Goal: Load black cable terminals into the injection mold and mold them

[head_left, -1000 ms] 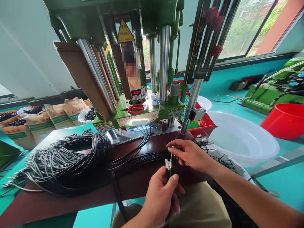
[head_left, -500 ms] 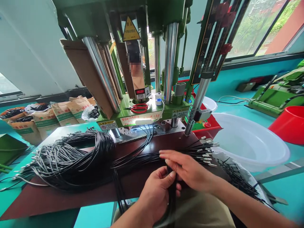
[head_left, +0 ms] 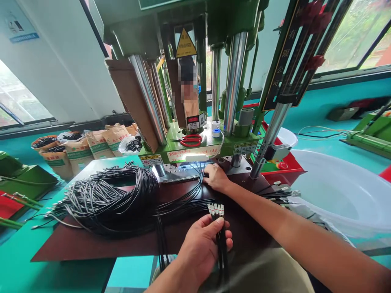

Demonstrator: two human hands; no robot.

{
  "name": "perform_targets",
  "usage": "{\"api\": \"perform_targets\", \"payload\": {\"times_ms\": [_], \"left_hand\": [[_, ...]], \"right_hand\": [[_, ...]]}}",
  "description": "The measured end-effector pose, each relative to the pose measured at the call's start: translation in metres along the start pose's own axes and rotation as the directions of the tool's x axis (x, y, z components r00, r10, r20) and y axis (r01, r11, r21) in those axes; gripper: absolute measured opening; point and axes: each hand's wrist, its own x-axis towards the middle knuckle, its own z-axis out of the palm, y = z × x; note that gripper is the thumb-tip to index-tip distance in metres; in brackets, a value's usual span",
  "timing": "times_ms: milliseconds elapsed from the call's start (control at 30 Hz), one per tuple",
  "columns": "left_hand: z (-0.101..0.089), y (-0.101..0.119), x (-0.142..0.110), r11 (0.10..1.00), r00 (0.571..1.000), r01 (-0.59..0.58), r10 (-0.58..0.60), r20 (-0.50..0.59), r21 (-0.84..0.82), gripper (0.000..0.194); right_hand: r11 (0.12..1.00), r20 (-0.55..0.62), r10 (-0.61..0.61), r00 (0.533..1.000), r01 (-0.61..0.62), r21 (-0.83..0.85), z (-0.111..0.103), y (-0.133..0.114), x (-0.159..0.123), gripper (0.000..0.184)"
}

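My left hand (head_left: 203, 244) is closed around a small bunch of black cables (head_left: 220, 240), whose metal plug ends (head_left: 215, 209) stick up above my fingers. My right hand (head_left: 216, 177) reaches forward to the metal mould plate (head_left: 177, 173) under the green press (head_left: 195, 148). Its fingers curl at the cables lying in the mould; what they grip is hidden. A big heap of black cables (head_left: 106, 199) lies on the dark brown worktop (head_left: 76, 244) to the left. More cable ends (head_left: 282, 193) lie at the right.
Red scissors (head_left: 191, 140) and tape rolls (head_left: 216, 129) sit on the press base. A large white basin (head_left: 342, 191) stands at the right, brown sacks (head_left: 91, 144) at the back left. Chrome columns (head_left: 233, 77) rise above the mould. A person stands behind the press.
My right hand left the bunch and reached forward to the mould. The left hand kept hold of the cables, and their plug ends show again. The view shifted left and up.
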Motion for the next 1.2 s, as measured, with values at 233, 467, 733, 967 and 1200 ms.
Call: {"api": "perform_targets", "payload": {"times_ms": [233, 467, 733, 967, 1200], "left_hand": [[-0.003, 0.002, 0.0, 0.998, 1.0, -0.019, 0.018, 0.011, 0.059, 0.02], [0.0, 0.001, 0.005, 0.984, 0.997, -0.036, 0.024, 0.073, 0.172, 0.025], [0.019, 0.0, 0.01, 0.937, 1.0, 0.023, -0.027, 0.009, 0.348, 0.03], [0.026, -0.002, 0.007, 0.883, 0.999, -0.029, 0.009, 0.045, 0.468, 0.029], [0.029, -0.004, 0.007, 0.864, 0.998, -0.032, 0.004, 0.056, 0.503, 0.028]], "right_hand": [[0.994, 0.045, 0.047, 0.998, -0.042, -0.104, -0.046, 0.002, -0.053, 0.016], [0.742, 0.402, 0.162, 0.901, -0.38, 0.552, -0.086, 0.022, -0.142, 0.045], [0.103, 0.173, 0.433, 0.885, -0.239, 0.965, -0.03, -0.007, -0.178, 0.061], [0.199, 0.132, 0.367, 0.921, -0.216, 0.956, -0.028, -0.014, -0.17, 0.051], [0.235, 0.163, 0.382, 0.91, -0.266, 0.935, -0.027, -0.014, -0.172, 0.055]]}}
